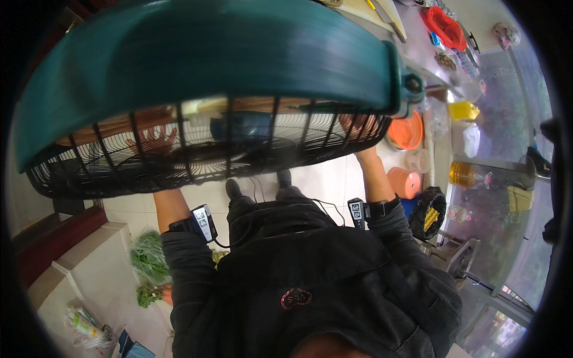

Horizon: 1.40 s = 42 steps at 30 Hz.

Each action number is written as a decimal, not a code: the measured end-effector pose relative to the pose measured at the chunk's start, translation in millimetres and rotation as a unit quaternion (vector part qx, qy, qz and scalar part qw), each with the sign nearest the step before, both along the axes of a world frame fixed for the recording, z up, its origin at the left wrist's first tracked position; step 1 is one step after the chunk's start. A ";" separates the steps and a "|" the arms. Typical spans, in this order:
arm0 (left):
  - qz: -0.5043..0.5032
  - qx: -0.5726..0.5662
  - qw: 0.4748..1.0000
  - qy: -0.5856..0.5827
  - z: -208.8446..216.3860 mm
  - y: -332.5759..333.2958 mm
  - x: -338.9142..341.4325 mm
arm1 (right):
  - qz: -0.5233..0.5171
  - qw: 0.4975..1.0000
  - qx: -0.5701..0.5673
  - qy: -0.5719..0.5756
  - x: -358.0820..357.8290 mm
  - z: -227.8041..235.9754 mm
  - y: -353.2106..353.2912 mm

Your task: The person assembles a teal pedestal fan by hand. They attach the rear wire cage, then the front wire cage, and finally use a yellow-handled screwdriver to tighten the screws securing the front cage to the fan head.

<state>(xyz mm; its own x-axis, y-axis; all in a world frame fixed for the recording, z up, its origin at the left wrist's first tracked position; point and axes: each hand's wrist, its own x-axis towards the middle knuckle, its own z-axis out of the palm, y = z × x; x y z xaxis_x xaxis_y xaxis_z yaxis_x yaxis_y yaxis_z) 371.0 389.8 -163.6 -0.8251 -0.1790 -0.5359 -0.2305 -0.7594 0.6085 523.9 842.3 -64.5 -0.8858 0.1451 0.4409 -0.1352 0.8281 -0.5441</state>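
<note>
Jacket: the dark jacket (310, 262) fills the lower middle, with a small red mark on it.
Fan: the big round fan (215, 65), with a deep green housing and a black wire grille (229, 143), is raised in front of the person across the upper left and middle; a knob-like fitting sits at its right end.
Wrist devices: one small boxed unit is strapped near each wrist, the left unit (203, 222) and the right unit (356, 213), with dark cables.
Left grip: the left hand (156, 140) shows behind the wires, fingers spread; cannot tell whether it clamps on the fan.
Right grip: the right hand (359, 122) is at the fan's right end, partly hidden by the wires; cannot tell how its fingers close.
Desk: at the upper right, the desk (418, 37) carries a yellow-handled knife (391, 24) on a pale board and a red bag (444, 28).
Shoes: dark shoes (233, 188) stand on the pale tiled floor (319, 182).
Greens: leafy greens (150, 256) in clear plastic lie to the left.
Right side: an orange basket (407, 131), a pink container (404, 182) and a black bag (427, 212) with yellow contents.
Window: a bottle of amber liquid (462, 173) is near the window (501, 89).
</note>
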 end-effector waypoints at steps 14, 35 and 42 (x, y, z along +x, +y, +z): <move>0.007 0.000 1.000 -0.003 5.0 3.2 2.5 | 0.084 0.987 -0.117 0.078 4.5 64.9 -12.1; 0.027 0.005 1.000 -0.006 1.1 9.9 -10.0 | -0.055 0.976 -0.208 0.029 26.0 51.7 -0.1; 0.033 0.001 0.999 -0.006 0.8 10.6 -21.2 | -0.077 0.988 -0.132 0.015 27.9 58.6 0.8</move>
<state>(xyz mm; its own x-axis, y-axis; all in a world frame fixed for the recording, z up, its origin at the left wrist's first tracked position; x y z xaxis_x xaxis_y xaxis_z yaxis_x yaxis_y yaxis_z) 349.9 400.4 -162.8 -0.8048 -0.2306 -0.5469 -0.1884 -0.7746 0.6038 551.8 843.1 -5.9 -0.8314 0.3901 0.3956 -0.0385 0.6699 -0.7415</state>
